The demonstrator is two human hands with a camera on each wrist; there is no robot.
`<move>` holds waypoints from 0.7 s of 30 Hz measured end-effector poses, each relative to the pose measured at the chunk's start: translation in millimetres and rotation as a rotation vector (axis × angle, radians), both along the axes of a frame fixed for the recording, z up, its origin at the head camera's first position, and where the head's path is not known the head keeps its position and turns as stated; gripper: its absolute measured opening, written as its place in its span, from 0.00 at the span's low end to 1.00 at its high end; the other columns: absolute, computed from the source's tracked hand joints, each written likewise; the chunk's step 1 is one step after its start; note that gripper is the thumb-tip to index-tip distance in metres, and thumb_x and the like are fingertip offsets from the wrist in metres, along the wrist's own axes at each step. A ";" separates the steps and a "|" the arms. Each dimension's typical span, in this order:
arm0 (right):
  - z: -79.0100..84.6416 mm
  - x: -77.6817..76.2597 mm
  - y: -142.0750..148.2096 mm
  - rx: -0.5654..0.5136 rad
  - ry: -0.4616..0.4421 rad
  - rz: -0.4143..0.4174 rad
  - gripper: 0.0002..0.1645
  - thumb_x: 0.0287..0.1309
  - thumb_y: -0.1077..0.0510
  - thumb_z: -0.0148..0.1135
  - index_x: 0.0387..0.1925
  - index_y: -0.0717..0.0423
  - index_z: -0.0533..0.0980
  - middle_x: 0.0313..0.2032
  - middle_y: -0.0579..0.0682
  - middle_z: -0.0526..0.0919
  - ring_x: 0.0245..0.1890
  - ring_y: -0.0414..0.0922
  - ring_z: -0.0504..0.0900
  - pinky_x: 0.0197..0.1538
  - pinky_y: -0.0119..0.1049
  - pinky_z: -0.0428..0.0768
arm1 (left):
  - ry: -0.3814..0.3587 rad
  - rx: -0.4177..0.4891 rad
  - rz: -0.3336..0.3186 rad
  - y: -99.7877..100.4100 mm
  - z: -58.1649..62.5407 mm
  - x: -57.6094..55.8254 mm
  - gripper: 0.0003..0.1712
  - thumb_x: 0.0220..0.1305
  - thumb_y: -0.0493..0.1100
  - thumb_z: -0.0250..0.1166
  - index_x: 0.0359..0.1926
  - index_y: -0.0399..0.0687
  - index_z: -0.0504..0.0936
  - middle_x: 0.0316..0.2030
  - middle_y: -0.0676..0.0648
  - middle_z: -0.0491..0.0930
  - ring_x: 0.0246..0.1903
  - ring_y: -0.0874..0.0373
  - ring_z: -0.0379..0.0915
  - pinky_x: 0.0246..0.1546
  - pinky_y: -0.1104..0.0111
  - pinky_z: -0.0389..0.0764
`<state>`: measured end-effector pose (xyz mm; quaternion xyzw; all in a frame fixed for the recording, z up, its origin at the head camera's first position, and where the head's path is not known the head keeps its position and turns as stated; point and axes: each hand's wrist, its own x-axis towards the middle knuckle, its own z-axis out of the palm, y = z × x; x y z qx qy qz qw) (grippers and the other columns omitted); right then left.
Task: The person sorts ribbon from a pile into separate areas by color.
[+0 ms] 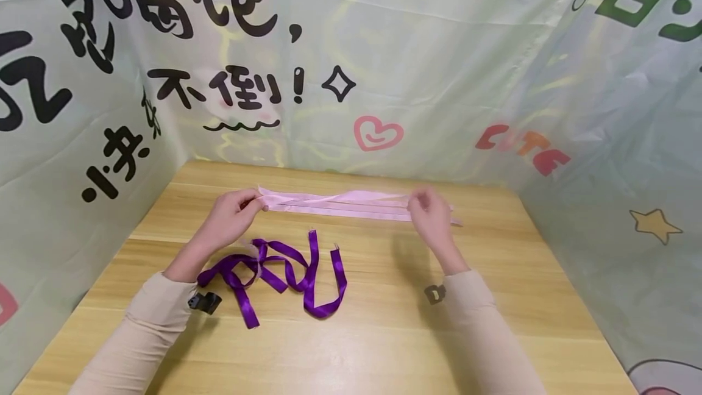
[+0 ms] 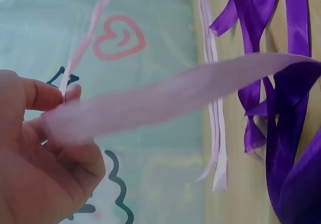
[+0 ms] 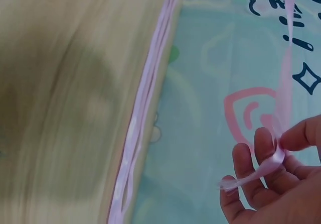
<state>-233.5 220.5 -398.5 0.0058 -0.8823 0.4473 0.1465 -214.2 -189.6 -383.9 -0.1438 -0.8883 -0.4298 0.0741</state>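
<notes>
The left hand and right hand, well apart, each pinch one pink ribbon, stretched between them above the table near its far edge. More pink strips lie along that edge. Purple ribbon lies in loops nearer the left edge than the right.

Garment and Wrist Fittings, One Person

Left sleeve: long, pale beige, creased, lower left of the frame; broad plain cuff at the wrist end. Right sleeve: matching beige, lower right, with like cuff. Left wrist camera: small, black, blocky, at the cuff's inner edge. Right wrist camera: small, dark, squarish, paler centre. Left grip and right grip: bare.
</notes>
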 end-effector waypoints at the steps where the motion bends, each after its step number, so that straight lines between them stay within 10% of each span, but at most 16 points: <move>1: -0.2 1.0 -1.0 0.013 -0.015 0.009 0.16 0.70 0.58 0.54 0.52 0.63 0.78 0.48 0.63 0.85 0.51 0.59 0.81 0.57 0.55 0.79 | -0.001 0.003 -0.019 1.6 -0.3 -0.5 0.16 0.80 0.44 0.53 0.37 0.48 0.85 0.18 0.52 0.66 0.17 0.60 0.59 0.26 0.65 0.67; 10: -5.2 10.0 -20.2 0.205 -0.103 0.321 0.09 0.65 0.59 0.63 0.45 0.59 0.81 0.46 0.58 0.87 0.51 0.56 0.84 0.56 0.55 0.82 | 0.000 -0.053 -0.092 22.6 0.3 -5.6 0.18 0.82 0.48 0.51 0.42 0.52 0.87 0.16 0.53 0.61 0.17 0.61 0.55 0.25 0.64 0.65; 21: 9.5 15.1 -65.1 0.147 -0.109 0.595 0.22 0.75 0.52 0.61 0.64 0.56 0.78 0.61 0.56 0.84 0.58 0.52 0.82 0.58 0.51 0.83 | 0.002 -0.021 -0.294 57.8 8.6 -5.8 0.14 0.82 0.48 0.57 0.47 0.52 0.88 0.15 0.55 0.63 0.14 0.65 0.53 0.18 0.69 0.62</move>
